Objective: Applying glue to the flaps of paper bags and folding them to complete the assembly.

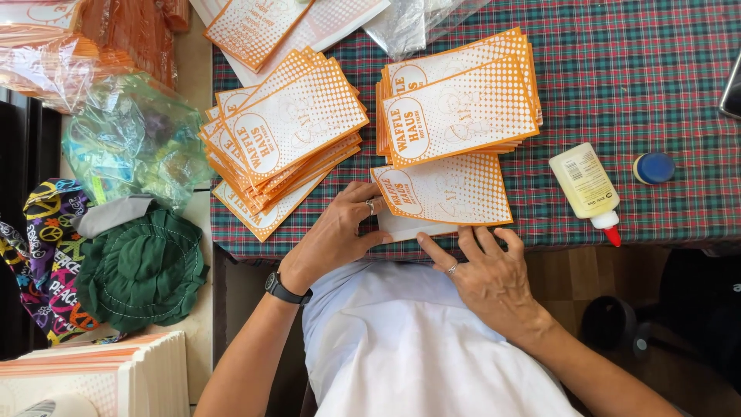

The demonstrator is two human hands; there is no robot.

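Head view: left hand (336, 232) and right hand (482, 270) press flat, fingers open, pinning the light, floppy orange-printed paper bag (444, 193) at its lower edge, mid-frame.

Orange-white flat paper bag (444, 191) at table edge, two stacks (285, 135) (459, 96) behind, label-wrapped glue bottle (587, 185)

Dark object (732, 89) (cut by right edge) unidentifiable.

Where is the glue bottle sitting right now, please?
In the head view, the glue bottle lies on its side on the plaid tablecloth, right of the orange printed sheet under both hands, with the blue cap just beyond.
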